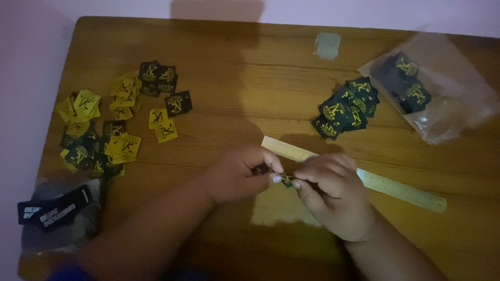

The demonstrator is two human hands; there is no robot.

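Note:
Over the middle of a wooden table (245, 83), my left hand (239, 173) and my right hand (333, 192) meet, both pinching one small dark label with yellow print (287, 180) between their fingertips. A pale yellow ruler (401, 190) lies diagonally on the table under and behind my hands, running toward the right. Most of the pinched label is hidden by my fingers.
A scattered pile of yellow and black labels (112, 125) covers the left side. A stack of dark labels (346, 109) lies at the right beside a clear plastic bag (448, 99) holding more. A bag with black labels (57, 213) is at the front left. A grey patch (327, 45) sits at the back.

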